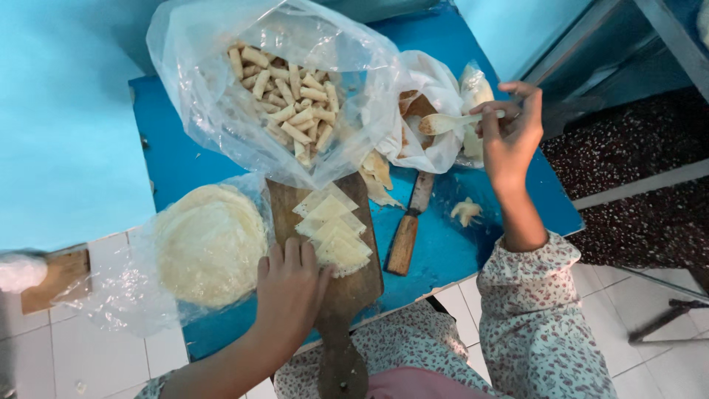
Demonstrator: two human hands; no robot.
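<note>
My left hand rests flat on the near end of a wooden cutting board, fingertips touching a stack of pale square pastry wrappers. My right hand is raised at the right and grips a small wooden spoon, whose bowl points into a white plastic bag with brown filling. A large clear plastic bag at the back holds several rolled pastry sticks.
A round stack of thin dough sheets lies in clear plastic at the left. A wooden-handled knife lies on the blue table. Dough scraps are near it. A wooden block sits on the tiled floor.
</note>
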